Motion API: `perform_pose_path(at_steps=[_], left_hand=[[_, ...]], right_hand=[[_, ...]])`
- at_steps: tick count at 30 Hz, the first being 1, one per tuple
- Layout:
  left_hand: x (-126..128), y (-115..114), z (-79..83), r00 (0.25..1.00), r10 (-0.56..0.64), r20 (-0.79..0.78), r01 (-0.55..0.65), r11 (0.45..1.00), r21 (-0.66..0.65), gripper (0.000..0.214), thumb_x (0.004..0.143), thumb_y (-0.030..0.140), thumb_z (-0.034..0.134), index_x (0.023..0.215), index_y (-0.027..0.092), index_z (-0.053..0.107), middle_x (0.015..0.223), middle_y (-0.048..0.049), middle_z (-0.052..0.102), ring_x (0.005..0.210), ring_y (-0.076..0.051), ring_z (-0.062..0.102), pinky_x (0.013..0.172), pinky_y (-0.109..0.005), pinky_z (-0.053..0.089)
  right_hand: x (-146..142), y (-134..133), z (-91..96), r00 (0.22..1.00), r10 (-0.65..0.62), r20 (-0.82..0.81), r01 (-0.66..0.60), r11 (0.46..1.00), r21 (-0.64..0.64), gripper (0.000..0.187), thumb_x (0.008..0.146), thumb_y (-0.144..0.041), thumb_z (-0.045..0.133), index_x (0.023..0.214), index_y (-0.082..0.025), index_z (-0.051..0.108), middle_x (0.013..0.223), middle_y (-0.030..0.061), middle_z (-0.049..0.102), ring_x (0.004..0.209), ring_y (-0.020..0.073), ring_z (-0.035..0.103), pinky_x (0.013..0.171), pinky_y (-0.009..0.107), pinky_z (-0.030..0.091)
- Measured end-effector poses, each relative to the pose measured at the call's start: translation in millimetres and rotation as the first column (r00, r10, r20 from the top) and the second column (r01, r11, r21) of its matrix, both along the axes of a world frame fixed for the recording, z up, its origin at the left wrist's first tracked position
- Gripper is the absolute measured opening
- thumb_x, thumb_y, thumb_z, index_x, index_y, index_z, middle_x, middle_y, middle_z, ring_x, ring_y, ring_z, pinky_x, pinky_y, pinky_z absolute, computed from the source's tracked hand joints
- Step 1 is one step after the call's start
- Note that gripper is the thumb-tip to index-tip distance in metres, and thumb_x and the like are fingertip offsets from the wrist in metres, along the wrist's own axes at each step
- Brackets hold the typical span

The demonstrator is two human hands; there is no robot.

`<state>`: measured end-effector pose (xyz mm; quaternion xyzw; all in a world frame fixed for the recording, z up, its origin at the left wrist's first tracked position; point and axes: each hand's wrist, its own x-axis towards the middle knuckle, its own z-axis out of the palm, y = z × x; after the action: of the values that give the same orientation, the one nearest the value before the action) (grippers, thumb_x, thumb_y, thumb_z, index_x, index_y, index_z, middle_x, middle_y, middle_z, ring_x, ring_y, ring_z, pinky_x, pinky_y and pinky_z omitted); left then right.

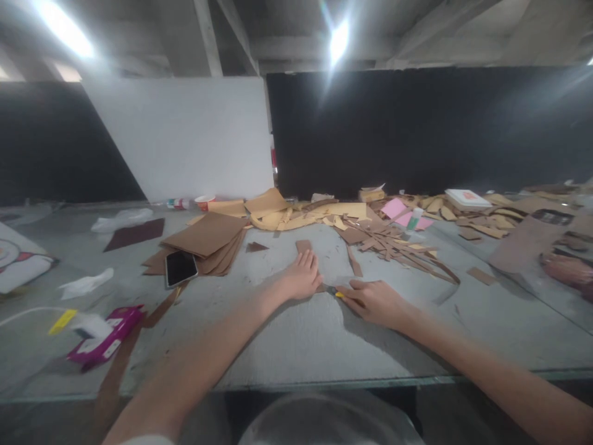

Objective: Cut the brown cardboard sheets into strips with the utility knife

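Strip (pixel 304 246), brown, frame centre: left hand (pixel 302 276) laid flat over it, apparently steadying; right hand (pixel 376 303) pinching yellow cutter (pixel 340 295).

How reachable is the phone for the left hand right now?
Probably yes: nothing covers the phone, and mostly bare tabletop lies between. The left hand looks pressed on a brown strip, so it would need to let go first.

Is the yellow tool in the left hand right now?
No, the right hand holds the yellow tool, while the left hand lies on a brown piece.
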<state>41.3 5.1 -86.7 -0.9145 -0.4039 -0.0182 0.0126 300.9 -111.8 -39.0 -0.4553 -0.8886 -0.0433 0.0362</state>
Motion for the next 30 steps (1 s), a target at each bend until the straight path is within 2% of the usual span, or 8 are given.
perform_pose_path(at_steps=[5, 11, 18, 24, 30], left_hand=[[2, -1, 1.7, 1.000, 0.018, -0.015, -0.019, 1.000, -0.019, 0.084, 0.113, 0.054, 0.013, 0.172, -0.005, 0.023, 0.182, -0.0283, 0.016, 0.172, -0.038, 0.010, 0.138, -0.052, 0.013], [3, -1, 0.7, 1.000, 0.018, -0.017, -0.019, 1.000, -0.016, 0.084, 0.113, 0.054, 0.013, 0.171, -0.006, 0.025, 0.181, -0.0298, 0.016, 0.172, -0.039, 0.010, 0.138, -0.052, 0.013], [2, 1, -0.1, 1.000, 0.009, 0.000, -0.009, 1.000, -0.016, 0.083, 0.113, 0.056, 0.013, 0.173, -0.002, 0.022, 0.182, -0.0275, 0.017, 0.173, -0.037, 0.010, 0.137, -0.053, 0.014], [2, 1, 2.1, 1.000, 0.007, 0.005, -0.006, 0.999, -0.031, 0.085, 0.113, 0.056, 0.013, 0.173, -0.002, 0.023, 0.182, -0.0270, 0.017, 0.172, -0.037, 0.011, 0.138, -0.052, 0.012], [3, 2, 3.3, 1.000, 0.013, -0.002, -0.013, 0.998, -0.056, 0.083, 0.113, 0.055, 0.012, 0.174, -0.001, 0.022, 0.183, -0.0251, 0.017, 0.173, -0.036, 0.009, 0.138, -0.052, 0.014]], right_hand=[[-8, 6, -0.4, 1.000, -0.012, -0.018, 0.012, 1.000, -0.006, 0.041, 0.117, -0.042, 0.041, 0.143, -0.033, 0.071, 0.096, 0.0036, 0.071, 0.072, 0.0166, 0.066, 0.061, 0.031, 0.024], [-2, 4, 0.2, 1.000, -0.024, -0.002, 0.024, 1.000, -0.020, 0.042, 0.117, -0.043, 0.039, 0.144, -0.033, 0.070, 0.098, 0.0046, 0.072, 0.075, 0.0170, 0.068, 0.062, 0.031, 0.027], [-13, 12, 6.0, 0.997, -0.058, 0.043, 0.059, 0.998, -0.023, 0.044, 0.117, -0.045, 0.038, 0.147, -0.034, 0.067, 0.101, 0.0055, 0.074, 0.076, 0.0187, 0.070, 0.059, 0.030, 0.027], [-6, 9, 6.2, 0.998, -0.049, 0.033, 0.050, 0.998, -0.037, 0.045, 0.116, -0.044, 0.038, 0.147, -0.031, 0.069, 0.100, 0.0059, 0.074, 0.075, 0.0177, 0.069, 0.062, 0.029, 0.032], [-12, 23, 6.1, 0.998, -0.051, 0.024, 0.052, 0.998, -0.042, 0.044, 0.117, -0.043, 0.038, 0.147, -0.034, 0.068, 0.102, 0.0062, 0.074, 0.081, 0.0197, 0.069, 0.064, 0.029, 0.031]])
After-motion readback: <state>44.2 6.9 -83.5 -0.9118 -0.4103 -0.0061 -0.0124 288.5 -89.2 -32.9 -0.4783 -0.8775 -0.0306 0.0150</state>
